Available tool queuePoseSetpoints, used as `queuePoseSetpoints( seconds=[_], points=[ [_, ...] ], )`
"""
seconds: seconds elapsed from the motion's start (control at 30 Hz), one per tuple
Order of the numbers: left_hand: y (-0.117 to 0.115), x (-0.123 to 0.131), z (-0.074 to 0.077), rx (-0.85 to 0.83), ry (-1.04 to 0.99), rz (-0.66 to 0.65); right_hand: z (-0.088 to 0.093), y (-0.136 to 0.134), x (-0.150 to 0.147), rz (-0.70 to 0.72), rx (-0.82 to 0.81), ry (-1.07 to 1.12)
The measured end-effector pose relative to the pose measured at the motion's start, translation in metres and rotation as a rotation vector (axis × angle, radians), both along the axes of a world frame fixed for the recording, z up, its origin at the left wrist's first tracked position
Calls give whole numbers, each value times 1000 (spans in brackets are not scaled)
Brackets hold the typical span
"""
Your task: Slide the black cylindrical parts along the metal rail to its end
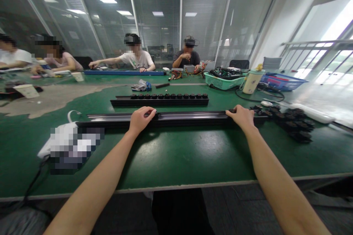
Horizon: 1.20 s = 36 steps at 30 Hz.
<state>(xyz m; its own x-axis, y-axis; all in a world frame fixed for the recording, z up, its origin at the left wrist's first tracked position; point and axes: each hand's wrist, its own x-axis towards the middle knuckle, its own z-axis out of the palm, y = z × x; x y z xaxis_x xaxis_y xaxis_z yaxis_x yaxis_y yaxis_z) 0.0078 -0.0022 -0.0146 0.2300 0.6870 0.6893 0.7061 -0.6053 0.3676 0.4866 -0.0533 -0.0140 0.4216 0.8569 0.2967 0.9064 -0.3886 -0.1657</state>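
Note:
A long black rail (193, 116) with a shiny inner channel lies across the green table in front of me. My left hand (141, 118) is closed at the rail's left-middle part, its fingers around a small black piece in the channel. Toward the rail's right end, my right hand (241, 116) pinches another small dark piece, mostly covered by the fingers. Behind the rail stands a shorter black strip (160, 102) with a row of several black round parts along it. Several loose black parts (296, 123) are piled right of my right hand.
Left of the rail lie a white pouch (62, 139) and a blurred item. Farther back are a grey cloth (141, 85), a green basket (224, 80) of cables, a yellow cup (252, 82) and a blue basket (284, 82). Several people sit across the table.

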Motion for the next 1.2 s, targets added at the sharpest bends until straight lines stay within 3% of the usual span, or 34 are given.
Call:
queuePoseSetpoints(
  seconds=[1.2],
  points=[
    [-2, 2, 3, 5, -6, 6, -6, 2, 4, -65, 65, -58]
  ],
)
